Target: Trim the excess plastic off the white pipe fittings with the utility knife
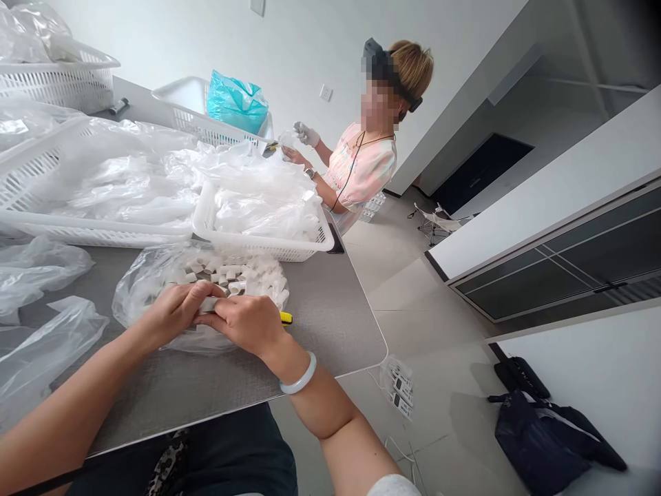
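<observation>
My left hand [173,311] and my right hand [248,322] meet over a clear plastic bag [137,286] full of small white plastic pieces [237,272] on the grey table [320,310]. Both hands are closed around one small white piece [209,304] held between their fingertips. A pale bangle [299,379] circles my right wrist. A yellow object [286,318] pokes out just past my right hand.
White baskets [258,244] stuffed with clear bags stand behind the pile. A person in a pink top [361,172] works at the table's far end beside a teal bag [236,102]. Loose bags [36,344] lie left. A dark bag [542,434] sits on the floor.
</observation>
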A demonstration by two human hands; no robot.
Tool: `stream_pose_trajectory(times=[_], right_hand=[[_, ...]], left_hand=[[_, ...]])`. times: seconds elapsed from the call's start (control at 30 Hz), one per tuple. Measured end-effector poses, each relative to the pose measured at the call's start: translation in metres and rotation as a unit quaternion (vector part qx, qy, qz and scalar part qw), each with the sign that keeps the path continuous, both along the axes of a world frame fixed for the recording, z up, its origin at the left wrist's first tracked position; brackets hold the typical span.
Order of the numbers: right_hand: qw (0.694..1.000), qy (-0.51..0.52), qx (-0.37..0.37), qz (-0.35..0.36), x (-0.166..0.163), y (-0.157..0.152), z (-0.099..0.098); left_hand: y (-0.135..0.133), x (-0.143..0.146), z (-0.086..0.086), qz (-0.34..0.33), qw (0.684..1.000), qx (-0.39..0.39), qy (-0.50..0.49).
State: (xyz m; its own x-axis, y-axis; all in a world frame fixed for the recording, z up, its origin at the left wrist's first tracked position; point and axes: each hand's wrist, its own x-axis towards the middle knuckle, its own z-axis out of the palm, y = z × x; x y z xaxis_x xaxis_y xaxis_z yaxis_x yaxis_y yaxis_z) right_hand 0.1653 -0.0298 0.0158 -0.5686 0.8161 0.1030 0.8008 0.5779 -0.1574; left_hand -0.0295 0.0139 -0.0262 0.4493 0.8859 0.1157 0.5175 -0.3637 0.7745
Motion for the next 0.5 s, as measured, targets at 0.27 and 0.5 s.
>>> stream_pose_trajectory(times=[0.27,0.5], right_hand=[[0.998,0.032,0.040,-0.028,0.001,0.001,-0.006],[0.998,0.022,0.055,-0.011,-0.002,-0.002,-0.005]], left_hand=[[0.000,0.001,0.000,0.000,1.000,-0.001,-0.017],[-0.007,0.012,0.012,0.069,0.996,0.003,-0.048]])
